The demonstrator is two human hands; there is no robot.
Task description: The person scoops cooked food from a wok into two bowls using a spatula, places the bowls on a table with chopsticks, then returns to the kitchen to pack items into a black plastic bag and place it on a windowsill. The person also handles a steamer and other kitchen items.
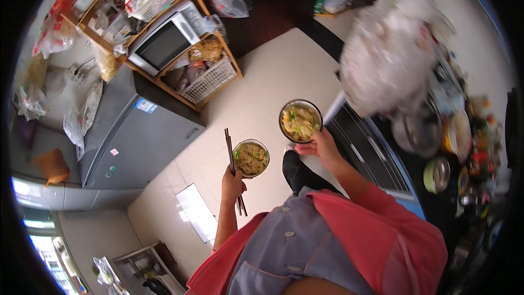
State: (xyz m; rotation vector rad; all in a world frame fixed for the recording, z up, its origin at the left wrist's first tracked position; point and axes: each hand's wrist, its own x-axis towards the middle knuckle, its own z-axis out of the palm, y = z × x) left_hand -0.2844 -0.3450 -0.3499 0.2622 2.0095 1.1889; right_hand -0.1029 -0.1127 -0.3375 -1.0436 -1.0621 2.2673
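Note:
My left hand (233,185) holds a bowl of fried rice (251,158) out over the floor, its thumb also pressing chopsticks (228,143) against the bowl's left side. The chopsticks stick out above and below the fist. A second bowl of fried rice (300,122), dark at the rim, sits in my right hand (325,147), with the thumb at its edge and the fingers underneath. Green and yellow bits show in the rice of this bowl. The two bowls are apart, the right one farther forward.
Ahead to the left, a wooden shelf rack (239,74) carries a microwave (163,45) and plastic baskets (211,80). A grey refrigerator (143,131) stands on the left. Along the right runs a dark counter (413,168) with pots and jars, where a large plastic bag (385,57) bulges out.

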